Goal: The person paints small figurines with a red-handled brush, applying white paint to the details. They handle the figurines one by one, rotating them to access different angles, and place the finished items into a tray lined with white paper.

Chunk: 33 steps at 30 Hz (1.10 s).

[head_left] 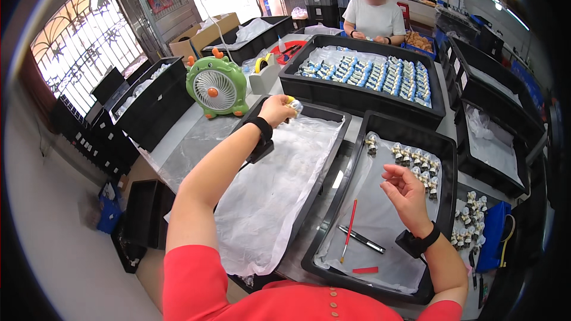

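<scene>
My left hand (275, 112) reaches to the far end of the left black tray (318, 191), which is lined with a white sheet (267, 184). Its fingers are closed around a small white and yellow figurine (295, 106), partly hidden by them. Over the right black tray (450, 169) hovers my right hand (409, 199), fingers curved and apart, with nothing visible in it. Beside it stand several small white figurines (416, 157) in rows, and a single figurine (372, 142) is at the far left corner. A red-handled paintbrush (351, 226), a black pen (364, 240) and a red strip (365, 270) lie nearer me.
A large black tray (363, 96) of blue and white figurines stands at the back, with a person (375, 15) behind it. A green fan (215, 88) and a tape dispenser (263, 77) are at far left. More figurines (470, 220) lie by a blue bin (493, 238) at right.
</scene>
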{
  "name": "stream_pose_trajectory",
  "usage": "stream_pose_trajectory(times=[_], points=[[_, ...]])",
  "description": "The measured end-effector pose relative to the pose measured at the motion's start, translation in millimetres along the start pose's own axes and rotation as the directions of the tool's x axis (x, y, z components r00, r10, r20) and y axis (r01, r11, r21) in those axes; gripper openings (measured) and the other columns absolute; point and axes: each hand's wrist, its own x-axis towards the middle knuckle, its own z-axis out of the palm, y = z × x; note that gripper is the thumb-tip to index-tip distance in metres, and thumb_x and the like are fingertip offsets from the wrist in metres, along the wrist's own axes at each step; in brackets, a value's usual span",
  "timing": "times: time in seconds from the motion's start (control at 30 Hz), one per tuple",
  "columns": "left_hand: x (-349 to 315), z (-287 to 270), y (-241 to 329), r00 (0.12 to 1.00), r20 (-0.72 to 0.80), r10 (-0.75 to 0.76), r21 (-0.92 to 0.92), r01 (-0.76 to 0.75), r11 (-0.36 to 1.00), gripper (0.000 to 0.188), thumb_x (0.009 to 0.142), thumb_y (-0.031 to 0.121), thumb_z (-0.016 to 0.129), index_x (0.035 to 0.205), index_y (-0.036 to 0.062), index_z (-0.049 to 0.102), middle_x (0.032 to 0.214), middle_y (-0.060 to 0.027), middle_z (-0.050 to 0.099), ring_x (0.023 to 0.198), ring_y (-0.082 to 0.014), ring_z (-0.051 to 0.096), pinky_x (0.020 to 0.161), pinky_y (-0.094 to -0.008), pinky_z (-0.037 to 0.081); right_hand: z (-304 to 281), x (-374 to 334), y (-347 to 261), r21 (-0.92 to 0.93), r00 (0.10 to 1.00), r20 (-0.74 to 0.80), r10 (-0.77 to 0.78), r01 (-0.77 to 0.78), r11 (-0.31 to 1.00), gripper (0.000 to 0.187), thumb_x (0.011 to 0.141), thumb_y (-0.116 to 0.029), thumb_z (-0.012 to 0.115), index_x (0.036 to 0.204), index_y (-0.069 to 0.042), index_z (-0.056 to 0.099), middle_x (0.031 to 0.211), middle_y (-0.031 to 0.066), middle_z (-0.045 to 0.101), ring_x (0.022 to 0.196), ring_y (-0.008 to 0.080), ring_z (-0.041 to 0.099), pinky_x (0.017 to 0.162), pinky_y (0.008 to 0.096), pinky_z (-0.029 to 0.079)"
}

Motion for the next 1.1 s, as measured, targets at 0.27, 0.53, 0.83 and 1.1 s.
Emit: stream_pose_trajectory(times=[0.27,0.53,0.83,1.1], points=[[50,25,-52,0.959,-0.216,-0.181,0.359,0.251,0.899,0.031,0.062,0.018,0.074,0.090,0.0047,0.069,0.083,-0.0125,0.069,0.078,-0.0222,0.067,0.075,-0.0318,0.051,-12,4,3,-0.041,0.998,-0.051,0.046,-0.048,0.998,0.029,0.083,-0.002,0.061,0.112,-0.001,0.058,0.095,0.0064,0.061,0.085,0.0105,0.059,0.077,0.0244,0.049],[57,41,-57,0.961,-0.240,-0.140,0.602,0.260,0.754,0.034,0.065,0.016,0.070,0.098,0.0083,0.069,0.099,-0.0169,0.066,0.098,-0.0290,0.062,0.086,-0.0354,0.048,-11,6,2,-0.083,0.998,-0.061,0.034,-0.039,0.996,0.025,0.083,-0.001,0.061,0.107,0.000,0.061,0.092,0.0065,0.063,0.084,0.0115,0.062,0.077,0.0250,0.050],[44,50,-56,0.975,-0.222,0.006,0.718,0.160,0.677,0.022,0.079,0.009,0.061,0.101,0.0117,0.064,0.110,-0.0178,0.056,0.102,-0.0344,0.058,0.085,-0.0412,0.049,-12,7,4,-0.090,0.997,-0.052,0.064,-0.068,0.994,0.023,0.083,-0.002,0.062,0.106,0.000,0.062,0.089,0.0052,0.064,0.082,0.0103,0.062,0.074,0.0244,0.050],[45,53,-59,0.958,-0.283,0.050,0.677,0.162,0.718,0.030,0.070,0.010,0.065,0.100,0.0097,0.064,0.106,-0.0147,0.060,0.098,-0.0335,0.060,0.085,-0.0406,0.048,-12,7,3,-0.125,0.998,-0.037,0.048,-0.052,0.991,0.021,0.083,-0.003,0.062,0.104,0.000,0.063,0.087,0.0054,0.065,0.080,0.0104,0.063,0.074,0.0242,0.050]])
